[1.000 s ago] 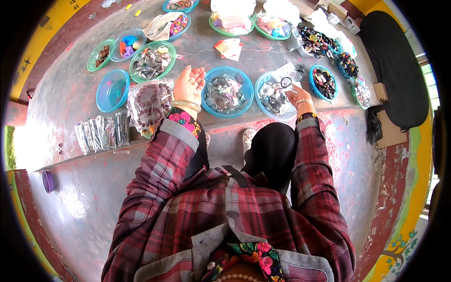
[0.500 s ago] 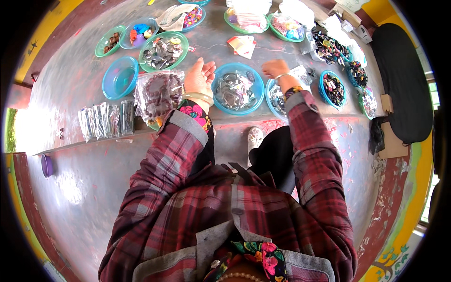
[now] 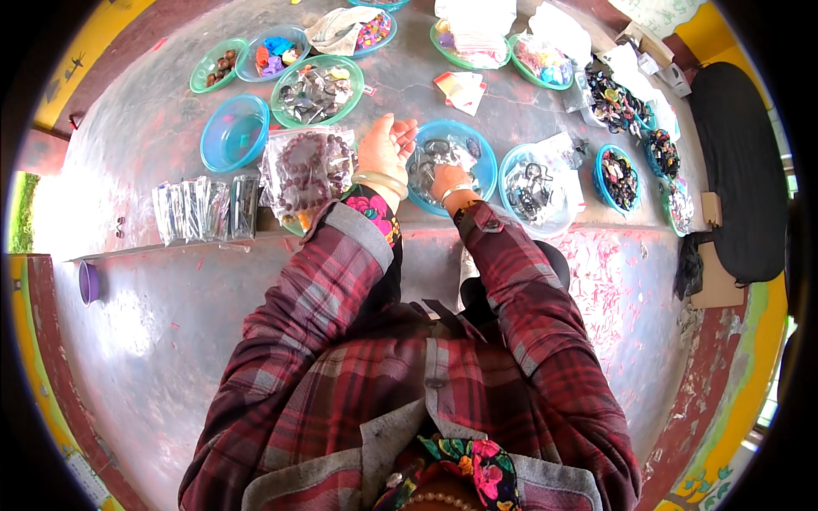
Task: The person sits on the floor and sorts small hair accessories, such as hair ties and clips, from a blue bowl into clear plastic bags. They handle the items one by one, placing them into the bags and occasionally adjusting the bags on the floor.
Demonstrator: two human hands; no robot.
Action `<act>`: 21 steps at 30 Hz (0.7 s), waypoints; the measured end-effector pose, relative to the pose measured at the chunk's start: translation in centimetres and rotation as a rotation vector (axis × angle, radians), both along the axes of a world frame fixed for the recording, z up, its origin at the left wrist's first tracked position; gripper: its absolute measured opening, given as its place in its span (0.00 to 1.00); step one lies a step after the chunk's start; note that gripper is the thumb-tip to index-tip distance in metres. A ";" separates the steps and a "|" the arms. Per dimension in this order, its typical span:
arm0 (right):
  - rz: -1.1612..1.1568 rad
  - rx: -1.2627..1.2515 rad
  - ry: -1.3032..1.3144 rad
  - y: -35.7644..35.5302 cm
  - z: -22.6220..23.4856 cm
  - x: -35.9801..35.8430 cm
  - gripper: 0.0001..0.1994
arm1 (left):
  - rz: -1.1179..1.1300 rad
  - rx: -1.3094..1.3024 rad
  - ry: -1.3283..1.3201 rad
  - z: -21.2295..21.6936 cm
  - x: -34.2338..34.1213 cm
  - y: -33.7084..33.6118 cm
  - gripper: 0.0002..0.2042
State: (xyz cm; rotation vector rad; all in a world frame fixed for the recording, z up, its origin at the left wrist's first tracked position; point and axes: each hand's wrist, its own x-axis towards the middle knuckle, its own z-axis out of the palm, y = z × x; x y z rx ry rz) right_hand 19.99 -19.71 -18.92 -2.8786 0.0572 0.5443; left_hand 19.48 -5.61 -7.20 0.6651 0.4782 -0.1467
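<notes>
Right hand [image 3: 446, 180] reaches into the blue bowl [image 3: 487, 166], grip unclear; left hand [image 3: 385, 149] open beside it.

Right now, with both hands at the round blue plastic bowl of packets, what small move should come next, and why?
Probably lift one packet out with the right hand, which is already reaching into the round blue plastic bowl, while the left hand hovers open at its rim.

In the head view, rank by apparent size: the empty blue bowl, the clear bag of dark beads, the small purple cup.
1. clear bag of dark beads
2. empty blue bowl, only somewhat smaller
3. small purple cup, smallest
</notes>
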 end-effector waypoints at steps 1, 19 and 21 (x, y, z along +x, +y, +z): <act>0.025 -0.012 0.015 0.2 -0.1 -0.2 0.13 | -0.004 -0.004 0.001 -0.2 0.1 0.0 0.11; -0.360 1.403 -0.002 -1.9 13.2 -0.6 0.09 | -0.328 0.128 -0.075 0.3 -0.5 -0.6 0.13; -0.354 1.557 -0.011 -1.5 13.7 -1.6 0.08 | -0.472 0.046 -0.105 0.5 -0.8 -1.0 0.11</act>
